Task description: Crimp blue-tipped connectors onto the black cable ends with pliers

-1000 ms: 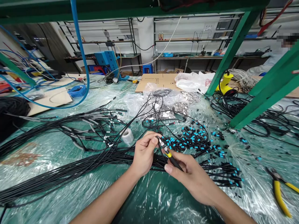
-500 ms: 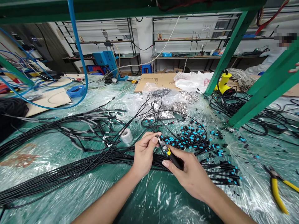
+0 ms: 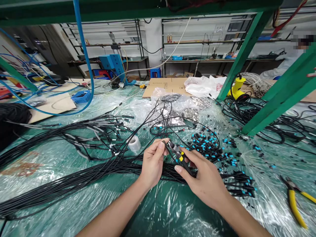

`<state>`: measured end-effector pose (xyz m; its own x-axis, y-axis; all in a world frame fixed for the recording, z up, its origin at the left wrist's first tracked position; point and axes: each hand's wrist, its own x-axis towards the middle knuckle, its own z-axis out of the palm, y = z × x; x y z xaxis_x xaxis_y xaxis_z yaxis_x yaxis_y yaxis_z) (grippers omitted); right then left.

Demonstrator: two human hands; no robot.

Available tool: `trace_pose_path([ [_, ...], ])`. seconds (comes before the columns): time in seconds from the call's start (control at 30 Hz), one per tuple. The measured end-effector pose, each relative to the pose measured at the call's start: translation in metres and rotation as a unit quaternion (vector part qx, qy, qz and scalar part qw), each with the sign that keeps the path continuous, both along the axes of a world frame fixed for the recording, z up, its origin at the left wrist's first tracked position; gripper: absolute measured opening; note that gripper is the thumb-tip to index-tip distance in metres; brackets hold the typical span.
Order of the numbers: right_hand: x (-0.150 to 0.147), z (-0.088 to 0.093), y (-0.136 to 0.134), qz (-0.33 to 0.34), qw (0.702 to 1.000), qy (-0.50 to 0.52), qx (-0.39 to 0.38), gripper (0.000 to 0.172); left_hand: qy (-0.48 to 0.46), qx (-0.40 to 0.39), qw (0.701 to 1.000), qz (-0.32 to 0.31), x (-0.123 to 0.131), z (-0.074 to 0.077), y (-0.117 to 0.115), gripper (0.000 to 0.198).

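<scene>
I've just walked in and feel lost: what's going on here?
A person's left hand pinches a thin black cable, while the right hand holds yellow-banded pliers, their tips close to that hand. A black cable bundle lies beneath the hands, small black-and-blue pieces are heaped just beyond, and other yellow-handled pliers lie at right.

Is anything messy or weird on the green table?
Yes. A rusty-brown patch at the left breaks up the green table; I can't tell whether it's a stain or damage. Stray pieces lie scattered right of the blue-and-black heap, so they look spilled.
</scene>
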<state>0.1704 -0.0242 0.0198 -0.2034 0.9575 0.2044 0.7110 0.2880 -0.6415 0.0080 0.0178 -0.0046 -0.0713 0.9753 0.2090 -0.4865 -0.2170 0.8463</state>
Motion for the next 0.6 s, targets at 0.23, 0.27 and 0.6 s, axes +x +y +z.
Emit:
trace_pose_path([
  [0.23,-0.0015,-0.0018,-0.0021,0.006,0.999,-0.036,0.026,0.050,0.001,-0.011,1.000,-0.011,-0.0002,0.0003,-0.0007,0.020],
  [0.27,-0.0012,-0.0021,-0.0019,0.006,0.999,-0.038,0.024,0.051,0.002,-0.012,1.000,-0.013,-0.0001,0.0006,-0.0008,0.020],
  [0.6,-0.0008,0.0000,-0.0024,0.002,0.998,-0.061,0.006,0.047,0.008,-0.021,1.000,-0.015,-0.0015,0.0012,-0.0010,0.022],
])
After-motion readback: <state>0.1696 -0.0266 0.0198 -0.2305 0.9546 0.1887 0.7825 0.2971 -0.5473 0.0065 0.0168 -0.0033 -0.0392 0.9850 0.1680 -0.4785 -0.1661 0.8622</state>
